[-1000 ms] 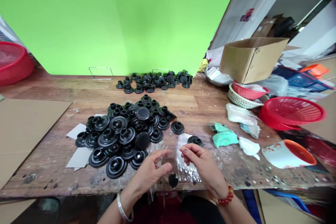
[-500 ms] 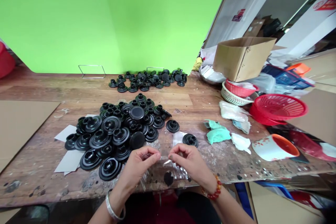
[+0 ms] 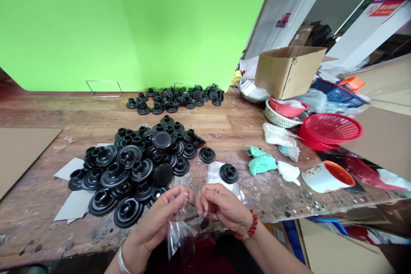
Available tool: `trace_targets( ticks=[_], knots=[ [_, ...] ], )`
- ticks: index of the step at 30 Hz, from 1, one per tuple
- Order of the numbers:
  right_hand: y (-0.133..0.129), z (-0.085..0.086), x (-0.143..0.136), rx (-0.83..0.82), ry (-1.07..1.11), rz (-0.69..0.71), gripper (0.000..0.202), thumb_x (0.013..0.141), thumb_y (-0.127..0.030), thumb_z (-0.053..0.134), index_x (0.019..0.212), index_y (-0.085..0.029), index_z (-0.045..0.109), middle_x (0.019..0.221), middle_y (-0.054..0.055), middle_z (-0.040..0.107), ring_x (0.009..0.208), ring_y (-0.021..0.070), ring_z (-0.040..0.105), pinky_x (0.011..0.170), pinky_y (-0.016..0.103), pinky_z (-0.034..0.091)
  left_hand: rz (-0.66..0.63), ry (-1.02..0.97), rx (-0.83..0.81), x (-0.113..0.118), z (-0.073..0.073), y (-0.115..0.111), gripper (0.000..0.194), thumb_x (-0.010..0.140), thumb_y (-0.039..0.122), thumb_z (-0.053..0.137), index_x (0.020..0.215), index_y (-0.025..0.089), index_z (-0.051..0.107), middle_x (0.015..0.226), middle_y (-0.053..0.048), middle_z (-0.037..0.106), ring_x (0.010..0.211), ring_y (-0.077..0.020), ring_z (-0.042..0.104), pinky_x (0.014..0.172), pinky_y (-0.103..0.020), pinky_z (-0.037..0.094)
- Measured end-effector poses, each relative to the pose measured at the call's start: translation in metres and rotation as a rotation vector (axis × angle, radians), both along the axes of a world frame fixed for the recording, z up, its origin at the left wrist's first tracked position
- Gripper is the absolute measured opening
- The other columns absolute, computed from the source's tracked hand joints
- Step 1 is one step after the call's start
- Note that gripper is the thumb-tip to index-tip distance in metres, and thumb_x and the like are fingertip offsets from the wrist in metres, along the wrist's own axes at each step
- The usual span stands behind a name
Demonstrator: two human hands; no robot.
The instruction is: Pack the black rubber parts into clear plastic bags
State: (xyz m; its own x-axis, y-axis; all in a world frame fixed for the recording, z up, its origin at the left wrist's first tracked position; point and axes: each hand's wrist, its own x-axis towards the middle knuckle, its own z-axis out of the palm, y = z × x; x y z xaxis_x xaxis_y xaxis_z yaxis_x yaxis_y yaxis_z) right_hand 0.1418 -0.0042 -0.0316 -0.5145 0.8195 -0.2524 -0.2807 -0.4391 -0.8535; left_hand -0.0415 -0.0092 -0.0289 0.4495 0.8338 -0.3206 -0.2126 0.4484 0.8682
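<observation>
A clear plastic bag point(image 3: 182, 237) hangs between my hands at the table's front edge. My left hand point(image 3: 167, 209) pinches its upper edge between thumb and fingers. Close beside it, my right hand point(image 3: 221, 205) has its fingers bent together at the bag's other side. Just beyond the right hand, one black round knobbed part point(image 3: 229, 173) lies on a flat white sheet or packet point(image 3: 214, 172). To the left of my hands is a heap of the same black knobbed parts point(image 3: 128, 156), some upright and some turned over.
More black parts point(image 3: 189, 97) lie at the back by the green board point(image 3: 138, 25). On the right are green cloth point(image 3: 262, 164), an orange-lined white cylinder point(image 3: 327, 176), red baskets point(image 3: 334, 128) and a cardboard box point(image 3: 289, 72). Grey cards point(image 3: 73, 205) stick out under the heap.
The clear bag has come up off the table and now hangs in front of my hands. Both hands have shifted slightly nearer to me, and the view has turned a little.
</observation>
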Motion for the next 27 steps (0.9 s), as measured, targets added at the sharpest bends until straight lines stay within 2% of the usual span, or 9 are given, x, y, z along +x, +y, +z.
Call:
trace_targets(
  ticks=[3, 5, 7, 11, 13, 17, 20, 24, 27],
  knots=[
    [0.008, -0.001, 0.004, -0.014, 0.013, 0.051, 0.051, 0.083, -0.057, 0.060, 0.054, -0.016, 0.051, 0.056, 0.002, 0.058, 0.040, 0.0058, 0.037, 0.038, 0.019, 0.024, -0.009, -0.073, -0.008, -0.005, 0.002, 0.001, 0.047, 0.076, 0.066, 0.058, 0.069, 0.021, 0.046, 0.062, 0.006, 0.040, 0.052, -0.0090, 0.029, 0.049, -0.021, 0.026],
    [0.020, 0.003, 0.010, 0.081, -0.051, 0.014, 0.058, 0.088, -0.059, 0.051, 0.050, -0.016, 0.052, 0.057, 0.003, 0.058, 0.043, 0.0079, 0.043, 0.041, 0.021, 0.031, -0.018, -0.049, 0.001, -0.008, 0.004, 0.004, 0.037, 0.079, 0.055, 0.062, 0.075, 0.020, 0.052, 0.063, 0.006, 0.042, 0.053, -0.0086, 0.030, 0.049, -0.020, 0.026],
    [0.037, 0.010, 0.019, 0.246, -0.231, -0.014, 0.059, 0.093, -0.057, 0.043, 0.055, -0.015, 0.059, 0.061, 0.005, 0.060, 0.049, 0.0106, 0.048, 0.047, 0.023, 0.038, -0.009, 0.086, 0.116, -0.008, 0.006, 0.008, 0.024, 0.083, 0.042, 0.064, 0.081, 0.019, 0.059, 0.069, 0.003, 0.050, 0.059, -0.0093, 0.038, 0.054, -0.020, 0.030],
    [0.076, 0.012, 0.029, 0.741, -0.927, -0.190, 0.020, 0.091, -0.021, 0.051, 0.100, -0.016, 0.068, 0.097, 0.009, 0.066, 0.089, 0.0190, 0.060, 0.079, 0.031, 0.047, 0.067, 0.373, 0.387, -0.006, 0.008, 0.010, 0.014, 0.088, 0.033, 0.059, 0.085, 0.021, 0.066, 0.081, 0.000, 0.060, 0.078, -0.0143, 0.052, 0.073, -0.023, 0.039],
    [0.091, 0.006, 0.030, 0.878, -1.131, -0.229, 0.033, 0.085, -0.005, 0.049, 0.112, -0.017, 0.065, 0.117, 0.011, 0.060, 0.108, 0.0215, 0.055, 0.093, 0.034, 0.042, 0.080, 0.439, 0.444, -0.005, 0.007, 0.009, 0.013, 0.089, 0.031, 0.058, 0.090, 0.023, 0.068, 0.089, -0.001, 0.064, 0.086, -0.0164, 0.056, 0.078, -0.025, 0.040],
    [0.104, 0.002, 0.028, 0.865, -1.151, -0.167, 0.033, 0.079, 0.001, 0.050, 0.101, -0.017, 0.068, 0.107, 0.010, 0.064, 0.100, 0.0211, 0.059, 0.090, 0.034, 0.043, 0.073, 0.592, 0.677, -0.005, 0.008, 0.007, 0.017, 0.092, 0.027, 0.052, 0.094, 0.025, 0.069, 0.094, -0.002, 0.066, 0.090, -0.0169, 0.060, 0.080, -0.026, 0.043],
    [0.093, 0.021, 0.023, 0.823, -1.119, -0.220, 0.025, 0.082, -0.009, 0.057, 0.105, -0.016, 0.065, 0.092, 0.007, 0.066, 0.082, 0.0184, 0.060, 0.079, 0.031, 0.046, 0.089, 0.625, 0.766, -0.004, 0.011, 0.007, 0.018, 0.092, 0.024, 0.052, 0.094, 0.024, 0.069, 0.093, -0.003, 0.065, 0.088, -0.0159, 0.061, 0.078, -0.025, 0.045],
    [0.068, 0.053, 0.012, 0.465, -0.686, -0.201, 0.024, 0.084, -0.035, 0.062, 0.098, -0.015, 0.064, 0.075, 0.001, 0.064, 0.062, 0.0128, 0.055, 0.058, 0.025, 0.044, 0.123, 0.645, 0.800, 0.001, 0.013, 0.010, 0.015, 0.090, 0.020, 0.055, 0.093, 0.023, 0.070, 0.091, -0.003, 0.063, 0.084, -0.0149, 0.061, 0.075, -0.024, 0.045],
    [0.056, 0.059, 0.007, 0.345, -0.540, -0.151, 0.023, 0.078, -0.035, 0.068, 0.088, -0.014, 0.065, 0.073, 0.000, 0.064, 0.062, 0.0109, 0.054, 0.059, 0.023, 0.043, 0.171, 0.609, 0.803, 0.005, 0.013, 0.012, 0.012, 0.089, 0.020, 0.057, 0.088, 0.023, 0.069, 0.088, -0.002, 0.063, 0.083, -0.0150, 0.060, 0.073, -0.024, 0.045]
  ],
)
